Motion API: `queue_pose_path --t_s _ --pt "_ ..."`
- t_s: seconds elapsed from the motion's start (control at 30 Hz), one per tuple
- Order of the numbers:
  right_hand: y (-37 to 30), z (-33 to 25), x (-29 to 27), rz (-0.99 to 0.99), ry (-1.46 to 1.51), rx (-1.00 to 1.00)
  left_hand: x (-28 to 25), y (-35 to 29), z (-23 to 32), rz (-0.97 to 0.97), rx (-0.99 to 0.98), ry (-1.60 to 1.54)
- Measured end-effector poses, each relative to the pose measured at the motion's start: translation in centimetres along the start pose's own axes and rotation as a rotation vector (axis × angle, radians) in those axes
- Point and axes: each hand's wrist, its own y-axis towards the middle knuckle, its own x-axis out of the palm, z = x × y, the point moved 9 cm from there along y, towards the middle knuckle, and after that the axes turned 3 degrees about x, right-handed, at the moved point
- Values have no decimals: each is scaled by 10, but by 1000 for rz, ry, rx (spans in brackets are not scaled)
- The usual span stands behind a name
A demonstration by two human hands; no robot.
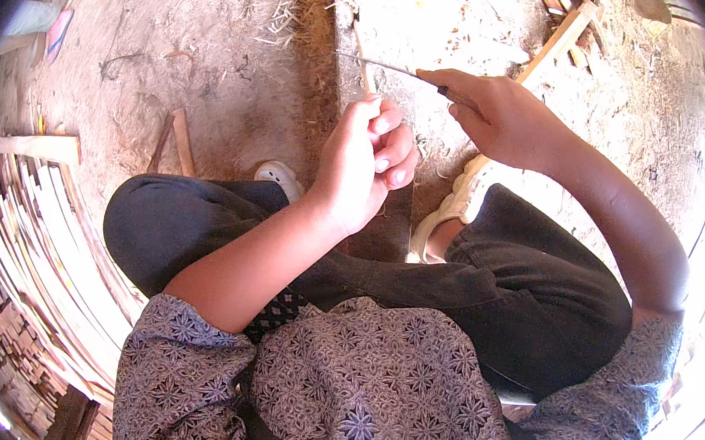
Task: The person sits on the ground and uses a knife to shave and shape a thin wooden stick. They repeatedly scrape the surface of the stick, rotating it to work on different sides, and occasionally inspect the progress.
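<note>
My left hand (370,149) is closed around the lower end of a thin wooden stick (369,78), which points away from me. To its right, my right hand (505,120) grips a knife by its dark handle. The narrow knife blade (390,66) points left and crosses the stick a little beyond my left fingers. Whether the edge is cutting into the wood cannot be made out. Part of the knife handle is hidden by my right fingers.
A plank with a pale strip of wood shavings (310,9) beside it lies ahead. A long wooden bar (561,37) slants at the right. Stacked wooden strips (50,231) fill the left side. Another person's sandalled foot (59,30) is at the far left.
</note>
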Motion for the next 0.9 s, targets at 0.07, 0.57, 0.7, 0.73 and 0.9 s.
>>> queue_pose_path --t_s 0.07,0.57,0.7,0.73,0.9 --pt "-9 -5 0 35 -85 -3 2 -1 0 9 -1 -8" --pt "86 35 12 167 -325 4 10 4 6 -6 6 53" --pt "34 7 -9 101 -230 -29 4 1 0 21 -31 46" --pt "17 -5 -16 63 -209 -2 4 0 0 14 -28 39" --pt "-9 -20 -18 52 -199 26 6 -2 3 -15 -15 23"
